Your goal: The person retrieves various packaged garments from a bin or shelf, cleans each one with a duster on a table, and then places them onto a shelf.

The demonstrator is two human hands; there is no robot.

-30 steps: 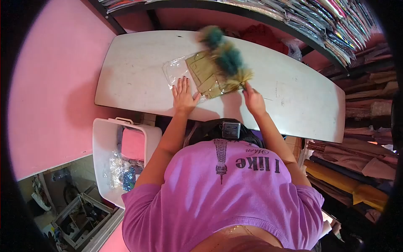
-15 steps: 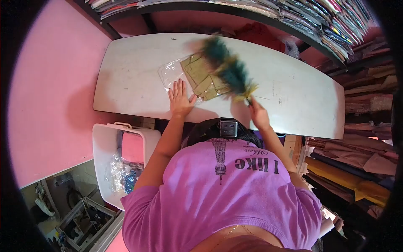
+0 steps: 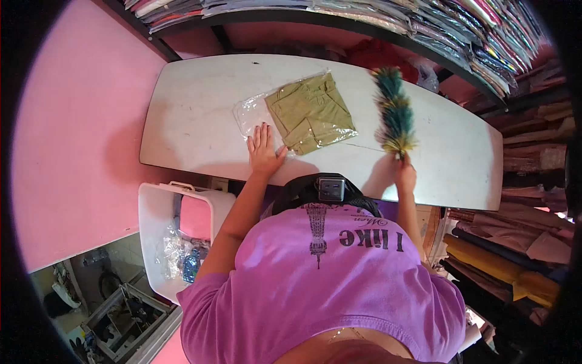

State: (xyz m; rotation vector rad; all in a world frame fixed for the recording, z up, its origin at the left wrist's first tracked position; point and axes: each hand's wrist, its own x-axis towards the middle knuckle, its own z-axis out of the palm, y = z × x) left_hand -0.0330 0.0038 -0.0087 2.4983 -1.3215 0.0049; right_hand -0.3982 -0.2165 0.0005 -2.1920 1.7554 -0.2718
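On the white table [image 3: 200, 115] lies a folded olive-green garment [image 3: 312, 112] inside a clear plastic bag [image 3: 253, 115]. My left hand [image 3: 264, 151] rests flat, fingers spread, on the lower left edge of the bag. In my right hand [image 3: 405, 174] is the handle of a feather duster [image 3: 395, 112], with the fingers wrapped round it. Its dark green feathers with yellowish tips point away from me, to the right of the bag and apart from it. Most of the handle is hidden by the hand.
Shelves [image 3: 364, 23] of bagged folded garments run above the table's far side. Stacked fabrics [image 3: 503, 258] stand at the right. A white plastic bin [image 3: 148, 233] with plastic-wrapped items is at my left, by the pink wall [image 3: 73, 139].
The feather duster has swept right, off the bagged garment, with my right hand moving right too. The garment is now uncovered. My left hand stays on the bag.
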